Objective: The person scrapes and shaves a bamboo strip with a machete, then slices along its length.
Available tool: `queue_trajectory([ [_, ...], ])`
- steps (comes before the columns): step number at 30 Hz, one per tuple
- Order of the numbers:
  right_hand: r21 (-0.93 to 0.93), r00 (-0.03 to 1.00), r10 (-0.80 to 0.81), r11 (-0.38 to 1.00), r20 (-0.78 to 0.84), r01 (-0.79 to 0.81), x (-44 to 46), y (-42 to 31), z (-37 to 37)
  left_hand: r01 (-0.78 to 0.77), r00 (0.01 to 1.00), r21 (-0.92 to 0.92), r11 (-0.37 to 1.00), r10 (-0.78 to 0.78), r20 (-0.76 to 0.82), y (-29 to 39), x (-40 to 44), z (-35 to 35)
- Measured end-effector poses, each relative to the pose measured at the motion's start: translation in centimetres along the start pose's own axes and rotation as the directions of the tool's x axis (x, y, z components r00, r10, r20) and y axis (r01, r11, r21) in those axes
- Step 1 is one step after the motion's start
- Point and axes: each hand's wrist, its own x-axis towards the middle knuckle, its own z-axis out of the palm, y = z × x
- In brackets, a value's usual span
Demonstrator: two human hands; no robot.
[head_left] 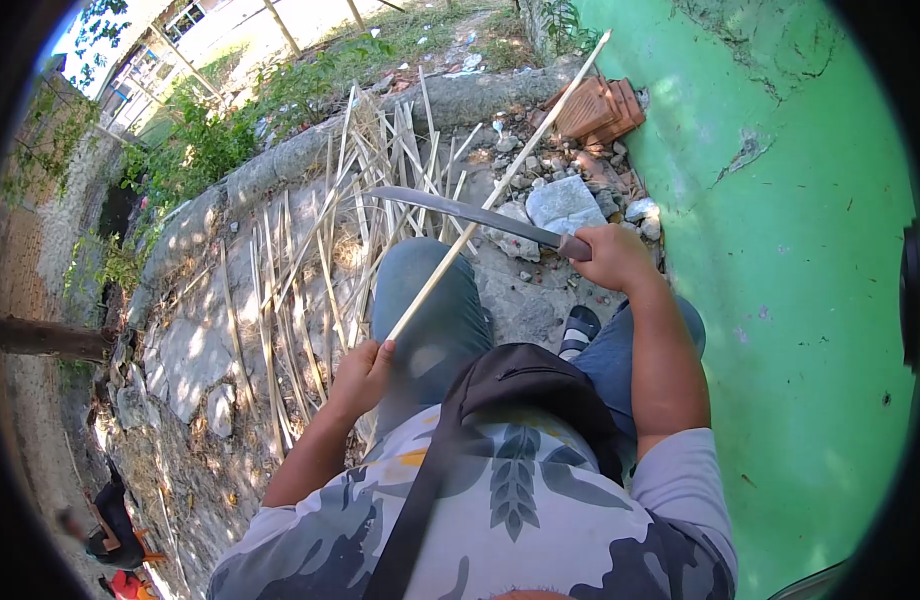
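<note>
My left hand point(362, 378) is closed around the near end of a long pale bamboo strip point(525, 155), which slants up and away to the right. In my right hand point(614, 258) is the wooden handle of a machete point(460, 211). Its long, slightly curved blade points left and crosses the strip a little above my knee. Whether the blade touches the strip I cannot tell. Beyond my knee lies a loose heap of split bamboo strips point(330, 230) on the ground.
A green wall point(790, 300) runs along my right. Stacked clay roof tiles point(602, 110), a pale stone block point(564, 205) and rubble lie at its foot. A low concrete kerb point(270, 172) borders the far side. Another person point(115, 520) is at the lower left.
</note>
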Motion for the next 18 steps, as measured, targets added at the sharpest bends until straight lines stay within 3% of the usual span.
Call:
queue_trajectory([
  [4, 0.135, 0.998, -0.020, 0.990, -0.058, 0.028, -0.2, 0.2, 0.5, 0.122, 0.971, -0.336, 0.934, -0.043, 0.234, -0.7, -0.2, 0.4],
  [10, 0.100, 0.994, -0.089, 0.990, -0.066, 0.095, -0.2, 0.0, 1.1, 0.198, 0.957, -0.349, 0.916, -0.104, 0.271, 0.2, 0.6, 0.7],
  [18, 0.094, 0.996, -0.083, 0.992, -0.041, 0.087, 0.3, -0.2, 1.0, 0.139, 0.966, -0.277, 0.951, -0.069, 0.248, 0.4, 0.6, 0.6],
])
